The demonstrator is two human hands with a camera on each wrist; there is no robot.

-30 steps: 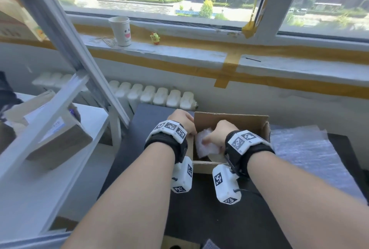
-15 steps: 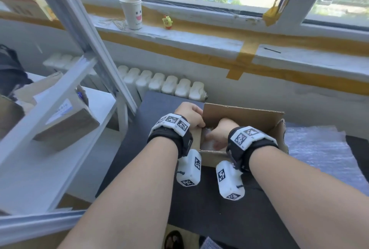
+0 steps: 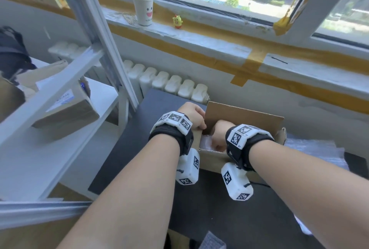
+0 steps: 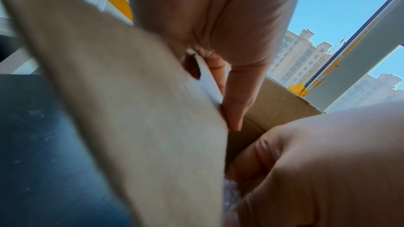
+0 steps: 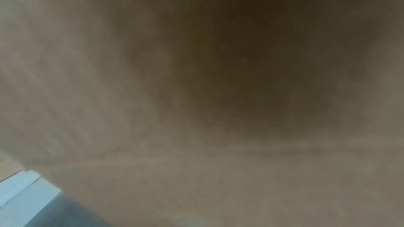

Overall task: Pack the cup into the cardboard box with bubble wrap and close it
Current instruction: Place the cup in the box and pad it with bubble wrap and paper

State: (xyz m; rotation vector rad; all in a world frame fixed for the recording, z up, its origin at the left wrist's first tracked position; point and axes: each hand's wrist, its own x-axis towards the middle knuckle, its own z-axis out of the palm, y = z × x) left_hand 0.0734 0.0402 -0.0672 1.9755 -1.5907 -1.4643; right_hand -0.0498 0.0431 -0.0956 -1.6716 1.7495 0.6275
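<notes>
Dark table [image 3: 123, 154], open cardboard box [image 3: 245, 116], bubble wrap sheet [image 3: 311, 150] beside it

Brown cardboard box [image 3: 243, 117] on black table [image 3: 123, 148]; at eleven o'clock, white paper cup [image 3: 143, 8] wearing a pink smiley, yellow toy chick [image 3: 177, 21] beside it.

Left hand [image 3: 192, 115] grips with curled fingers [image 4: 235, 103]; right hand [image 3: 220, 134] is fisted, reaching downward.
</notes>
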